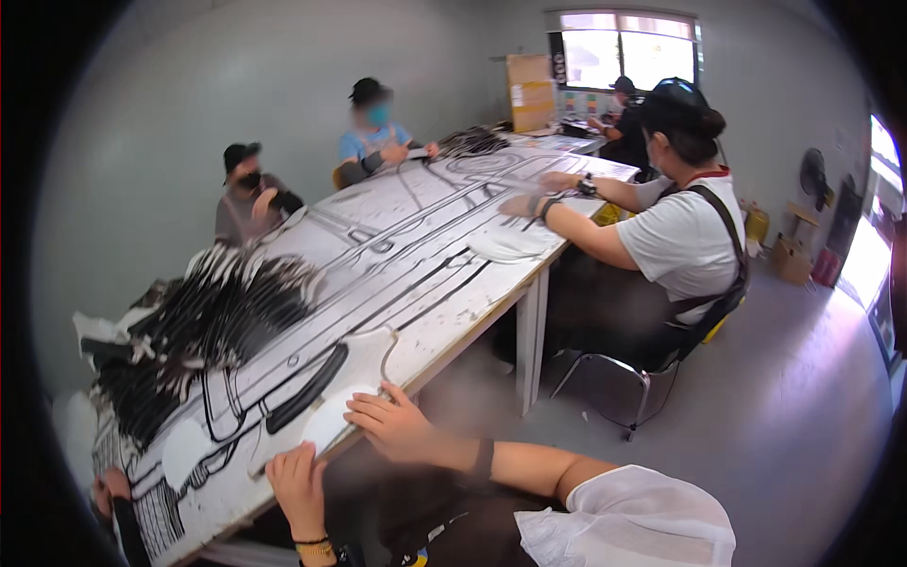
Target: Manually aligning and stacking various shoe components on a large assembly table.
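Note:
A flat white panel (370, 357) with a thick black curved band (307, 387) lies at the near edge of the table. Bent over its near left end are the fingers of my left hand (298, 477), closed on the panel's edge; a beaded bracelet circles that wrist. My right hand (392, 422) rests on the near side of the panel, fingers stretched out and a little apart. A smaller white curved area (333, 420) shows between my hands; I cannot tell whether it is a separate piece.
Left of my hands sits a large heap of black and white pieces (227, 307). The long white table (453, 307) bears black outlines. Another person's hand (113, 484) is at the left edge. Co-workers sit along both sides, one on a chair (652, 364) at right.

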A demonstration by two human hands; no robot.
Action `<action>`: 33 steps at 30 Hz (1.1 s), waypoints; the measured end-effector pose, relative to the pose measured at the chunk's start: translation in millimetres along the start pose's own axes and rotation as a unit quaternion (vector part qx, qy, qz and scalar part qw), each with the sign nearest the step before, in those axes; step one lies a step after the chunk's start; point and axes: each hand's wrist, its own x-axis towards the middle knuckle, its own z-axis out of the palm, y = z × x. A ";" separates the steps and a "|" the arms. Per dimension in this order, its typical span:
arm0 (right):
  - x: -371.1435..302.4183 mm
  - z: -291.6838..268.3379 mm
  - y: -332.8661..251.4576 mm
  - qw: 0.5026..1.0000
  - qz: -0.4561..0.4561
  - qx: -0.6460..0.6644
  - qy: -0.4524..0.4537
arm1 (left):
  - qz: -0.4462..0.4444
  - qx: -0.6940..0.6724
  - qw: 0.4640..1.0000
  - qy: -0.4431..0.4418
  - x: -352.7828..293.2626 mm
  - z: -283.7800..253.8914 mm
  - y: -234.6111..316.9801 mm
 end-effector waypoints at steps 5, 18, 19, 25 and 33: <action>-0.7 -23.4 9.7 0.999 0.041 0.014 0.015 | 0.064 -0.017 0.998 0.005 7.1 -0.1 -10.8; 2.0 -40.9 4.5 0.997 0.062 -0.001 0.038 | 0.112 0.021 0.982 0.152 35.4 -19.9 1.4; 4.5 -46.7 -0.5 0.997 0.061 -0.007 0.055 | 0.107 0.028 0.979 0.171 35.9 -28.2 9.7; 13.7 -97.5 -5.0 0.993 0.026 0.040 0.110 | 0.044 -0.061 0.986 0.149 14.9 -63.1 58.1; -1.5 -113.3 -21.8 0.955 -0.080 0.284 -0.039 | -0.079 -0.163 0.983 0.019 -29.4 -76.1 56.3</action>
